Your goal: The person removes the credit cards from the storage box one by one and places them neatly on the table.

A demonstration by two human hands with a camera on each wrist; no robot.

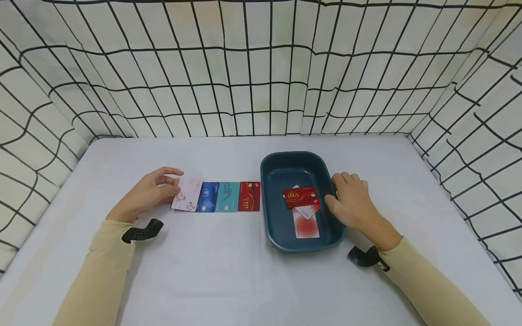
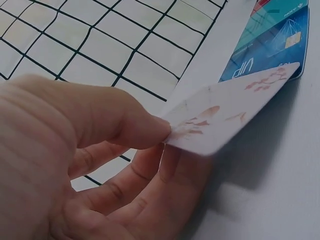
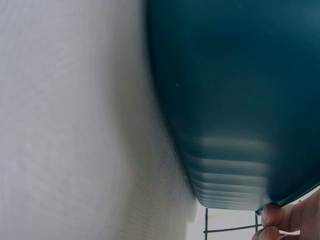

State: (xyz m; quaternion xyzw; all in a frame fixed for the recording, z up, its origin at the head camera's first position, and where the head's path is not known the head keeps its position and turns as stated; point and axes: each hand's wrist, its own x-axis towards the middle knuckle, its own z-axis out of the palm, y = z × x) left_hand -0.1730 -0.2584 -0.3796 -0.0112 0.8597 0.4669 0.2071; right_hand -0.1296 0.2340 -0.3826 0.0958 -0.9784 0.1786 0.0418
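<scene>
My left hand (image 1: 152, 192) pinches a pale card with pink flowers (image 1: 187, 194) between thumb and fingers. In the left wrist view that floral card (image 2: 220, 115) is tilted, its far end overlapping a blue VIP card (image 2: 275, 47). To its right in the head view, the blue card (image 1: 208, 197), a teal VIP card (image 1: 227, 197) and a red VIP card (image 1: 249, 196) lie in a row. My right hand (image 1: 352, 199) grips the right rim of a dark teal plastic bin (image 1: 281, 235), thumb over the edge. The right wrist view shows the bin's outer wall (image 3: 225, 100) and my fingers at its rim.
Inside the bin lie a red VIP card (image 1: 302, 197), a whitish card (image 1: 307, 211) partly beneath it, and a card with a red circle (image 1: 306, 226). White cloth covers the table (image 1: 204, 271). Black wire grid (image 1: 253, 86) over white sheeting encloses its back and sides.
</scene>
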